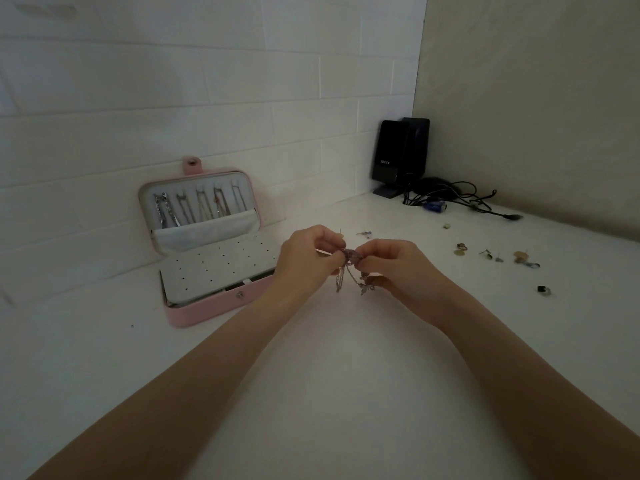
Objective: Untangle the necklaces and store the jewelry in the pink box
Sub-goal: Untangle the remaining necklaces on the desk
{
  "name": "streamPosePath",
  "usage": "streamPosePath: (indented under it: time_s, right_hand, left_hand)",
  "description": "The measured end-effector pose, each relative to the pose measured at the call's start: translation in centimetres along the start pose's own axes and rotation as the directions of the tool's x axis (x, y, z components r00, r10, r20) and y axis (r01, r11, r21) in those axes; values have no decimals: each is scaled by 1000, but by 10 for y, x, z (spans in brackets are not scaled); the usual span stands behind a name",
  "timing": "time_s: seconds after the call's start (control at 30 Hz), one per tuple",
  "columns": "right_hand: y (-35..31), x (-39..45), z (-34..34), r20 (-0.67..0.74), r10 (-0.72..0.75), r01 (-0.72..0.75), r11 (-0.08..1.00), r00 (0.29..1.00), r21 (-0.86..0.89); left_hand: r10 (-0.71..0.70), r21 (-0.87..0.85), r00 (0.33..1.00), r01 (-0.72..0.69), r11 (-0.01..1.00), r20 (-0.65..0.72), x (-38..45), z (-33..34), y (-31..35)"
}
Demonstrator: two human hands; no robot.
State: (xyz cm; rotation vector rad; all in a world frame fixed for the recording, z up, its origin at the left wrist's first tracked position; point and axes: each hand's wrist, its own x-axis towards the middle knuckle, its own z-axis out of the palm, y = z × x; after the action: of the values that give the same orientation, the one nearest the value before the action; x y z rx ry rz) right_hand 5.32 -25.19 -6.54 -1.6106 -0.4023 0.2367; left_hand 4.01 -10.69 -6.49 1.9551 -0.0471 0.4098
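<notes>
Chain is bunching between your fingertips, and you're working it right over the white tabletop [329,393], lifted clear of the surface. Your left hand [306,259] is pinching one side of the tangled silver-and-pink necklace knot [350,255], fingers curled tight around it; your right hand [391,263] is pinching the other side, with loose loops and a small charm dangling below between your wrists. You're holding it up like that, I'd say, so the slack hangs free and you can see which strand crosses which.

The pink rectangular jewelry box [207,271] is sitting open just to your left, lid leaning against the white brick wall [207,81]. Several untangled chains [197,207] are already hanging from the hooks in the lid, tails tucked in the white pouch, so you're partway through. The perforated white earring panel [218,271] is lying bare, as far as I can tell.

Over on your right, the small scattered earrings and rings [498,259] are waiting well apart from the box, and two more tiny pieces [363,233] are lying just behind your hands. Black desktop speakers [400,157] and a heap of black cables [457,199] are filling the corner.

Fine links snag easily, so gentle teasing apart looks wiser than pulling hard.
</notes>
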Motion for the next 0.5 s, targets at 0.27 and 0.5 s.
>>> streamPosePath:
  time_s: [0.27,0.5]
  right_hand:
    - [-1,1,0,99,20,-46,961,995,273]
    - [2,2,0,47,79,-91,920,996,380]
  left_hand:
    - [-265,-444,961,273,854,82,-2,-2,8]
    - [-376,-729,884,449,517,277,-2,-1,19]
